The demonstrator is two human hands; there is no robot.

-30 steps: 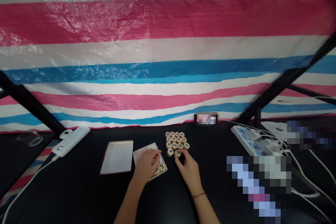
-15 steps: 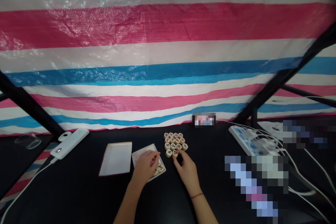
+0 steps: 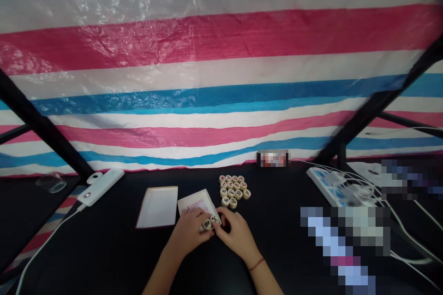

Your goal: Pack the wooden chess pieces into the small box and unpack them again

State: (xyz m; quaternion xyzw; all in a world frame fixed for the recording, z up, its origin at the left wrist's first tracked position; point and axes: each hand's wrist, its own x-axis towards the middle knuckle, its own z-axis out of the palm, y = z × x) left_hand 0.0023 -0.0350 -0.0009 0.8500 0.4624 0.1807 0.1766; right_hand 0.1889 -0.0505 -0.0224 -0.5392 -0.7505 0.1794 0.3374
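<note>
Head view, backdrop: striped sheet [image 3: 221, 97] in white, pink and blue, spanning the full width behind the work.
Table: black table [image 3: 104, 258], carrying everything listed below except the cup.
Frame: dark poles [image 3: 367, 115], slanting at both sides in front of the sheet.
Power strip: white and blue power strip [image 3: 327, 189], right side of the table, plugs and white cables across it.
Left hand: left hand [image 3: 189, 233] over the near left edge of the box, fingers bent beside the left boxed piece; grip cannot be told.
Right hand: right hand [image 3: 238, 234] at the box's right corner, thumb and forefinger parted about the right boxed piece; whether it is pinched cannot be told.
Box: open white box [image 3: 193, 199], set askew, a printed paper inside.
Lid: shallow lid [image 3: 159, 207], hollow side up, just left of the box.
White device: white device [image 3: 100, 187], far left, cable attached.
Cup: clear cup [image 3: 51, 183], tilted, left of the white device.
Pieces, boxed: left boxed piece [image 3: 206, 224] and right boxed piece [image 3: 214, 219], black characters, near the box's right corner.
Pieces, laid out: grid [image 3: 236, 185] of round pieces right of the box; far two rows red characters, near rows black.
</note>
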